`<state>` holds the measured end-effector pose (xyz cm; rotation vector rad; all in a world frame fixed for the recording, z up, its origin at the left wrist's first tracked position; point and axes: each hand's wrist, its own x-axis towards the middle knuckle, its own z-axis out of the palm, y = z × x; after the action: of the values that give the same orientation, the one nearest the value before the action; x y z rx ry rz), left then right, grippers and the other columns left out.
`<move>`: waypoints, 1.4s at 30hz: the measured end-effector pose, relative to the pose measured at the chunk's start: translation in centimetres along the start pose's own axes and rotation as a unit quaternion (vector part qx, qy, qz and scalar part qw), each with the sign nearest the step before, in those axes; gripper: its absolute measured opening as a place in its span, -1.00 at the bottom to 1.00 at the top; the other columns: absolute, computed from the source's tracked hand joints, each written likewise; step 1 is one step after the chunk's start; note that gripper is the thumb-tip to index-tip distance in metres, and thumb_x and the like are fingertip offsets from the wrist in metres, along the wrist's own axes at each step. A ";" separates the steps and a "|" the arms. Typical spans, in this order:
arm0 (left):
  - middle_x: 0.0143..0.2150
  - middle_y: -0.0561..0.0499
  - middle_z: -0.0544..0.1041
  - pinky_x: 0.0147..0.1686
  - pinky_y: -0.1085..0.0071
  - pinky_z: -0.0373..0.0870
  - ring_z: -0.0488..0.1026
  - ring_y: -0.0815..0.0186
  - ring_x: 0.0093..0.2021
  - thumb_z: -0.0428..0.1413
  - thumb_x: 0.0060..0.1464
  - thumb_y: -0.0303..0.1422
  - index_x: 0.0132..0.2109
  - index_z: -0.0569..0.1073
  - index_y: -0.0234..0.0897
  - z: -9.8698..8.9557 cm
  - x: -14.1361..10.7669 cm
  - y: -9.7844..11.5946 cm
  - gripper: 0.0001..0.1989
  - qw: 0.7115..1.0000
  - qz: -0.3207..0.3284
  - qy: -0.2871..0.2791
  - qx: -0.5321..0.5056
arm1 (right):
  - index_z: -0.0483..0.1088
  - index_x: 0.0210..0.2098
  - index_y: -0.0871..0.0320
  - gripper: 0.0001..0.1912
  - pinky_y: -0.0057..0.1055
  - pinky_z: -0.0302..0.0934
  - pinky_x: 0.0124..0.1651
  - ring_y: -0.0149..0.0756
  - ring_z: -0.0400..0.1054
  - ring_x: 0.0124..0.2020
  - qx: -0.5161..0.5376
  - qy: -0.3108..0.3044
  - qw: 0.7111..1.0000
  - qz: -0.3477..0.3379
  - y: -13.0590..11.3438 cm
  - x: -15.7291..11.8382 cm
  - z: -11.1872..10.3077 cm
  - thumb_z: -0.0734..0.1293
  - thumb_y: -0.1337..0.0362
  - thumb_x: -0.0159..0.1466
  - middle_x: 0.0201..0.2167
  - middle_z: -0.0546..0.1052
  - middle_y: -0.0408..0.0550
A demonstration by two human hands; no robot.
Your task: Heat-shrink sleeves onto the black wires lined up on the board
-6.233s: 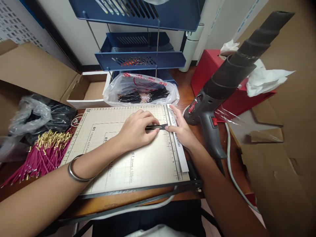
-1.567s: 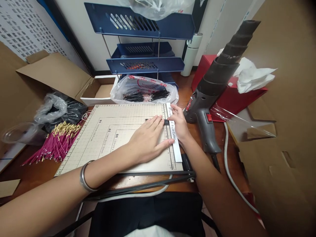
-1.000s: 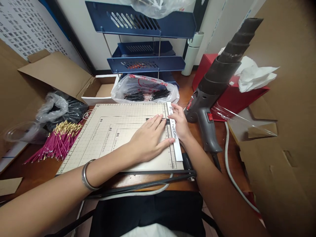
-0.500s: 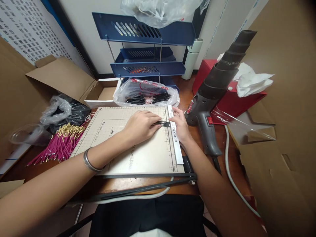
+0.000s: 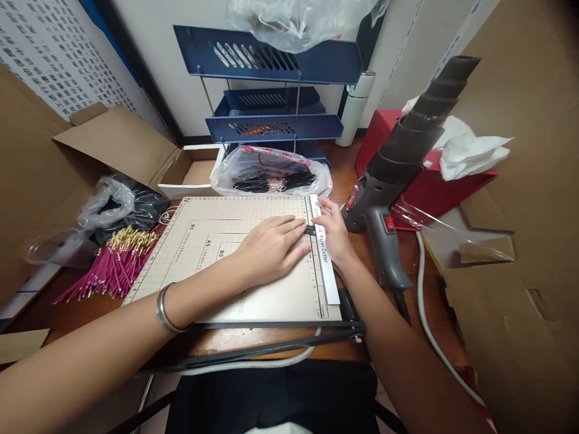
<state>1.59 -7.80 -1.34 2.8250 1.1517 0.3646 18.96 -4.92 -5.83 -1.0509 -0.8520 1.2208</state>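
A bundle of thin black strands (image 5: 310, 230) lies across the right side of a cream paper cutter board (image 5: 271, 301) with printed grid lines. My left hand (image 5: 274, 247) rests flat over the bundle, fingers stretched and thumb apart, covering most of its length. Beside the cutter's white guard strip (image 5: 332, 292), my right hand (image 5: 335, 232) has its thumb and fingers closed around the strand ends; the fingertips are partly hidden. The black cutter arm (image 5: 271, 348) is lowered along the board's front edge.
Magenta strands with gold tips (image 5: 115, 262) lie left. Behind the board are a plastic bag (image 5: 271, 163) of black strands, an open cardboard box (image 5: 117, 141) and blue trays (image 5: 275, 128). A heat gun (image 5: 384, 199) and red tissue box (image 5: 452, 196) stand right.
My left hand has flattened and slid slightly right and down, its thumb moving away from the fingers. Less of the black bundle shows. My right hand stays by the guard strip.
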 end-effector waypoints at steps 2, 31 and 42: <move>0.54 -0.29 0.24 0.55 0.00 0.10 0.14 -0.06 0.57 -0.15 0.51 -0.03 0.50 0.25 -0.53 -0.1 -0.5 0.9 -0.29 0.998 -0.021 -0.061 0.005 | 0.33 -0.02 0.03 -0.38 0.07 0.13 0.50 0.02 0.41 0.26 0.003 0.000 1.000 -0.006 0.0 0.0 0.1 0.41 0.18 -0.12 0.11 0.57 0.02; 0.01 -0.13 0.63 0.15 -0.04 0.33 0.42 -0.05 0.12 0.21 0.28 -0.20 -0.10 0.62 -0.25 -0.2 3.0 -0.4 -0.78 0.991 -0.113 0.054 -0.052 | 0.35 -0.03 0.01 -0.44 0.14 0.14 0.49 0.06 0.37 0.30 -0.023 0.007 1.000 -0.013 0.2 0.1 0.0 0.39 0.22 -0.07 0.12 0.56 0.00; 0.59 -0.30 0.12 0.57 -0.02 -0.09 0.01 -0.04 0.62 -0.19 0.48 0.07 0.53 0.16 -0.47 -0.4 -0.8 1.2 -0.21 0.997 -0.050 -0.061 -0.008 | 0.34 -0.04 0.00 -0.45 0.08 0.09 0.52 0.01 0.37 0.30 -0.018 -0.003 1.000 -0.020 0.4 0.2 -0.1 0.39 0.18 -0.06 0.12 0.56 -0.02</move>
<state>1.78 -9.26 -0.96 2.7202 1.2511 0.1912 18.99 -4.70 -6.26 -1.0532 -0.8988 1.1796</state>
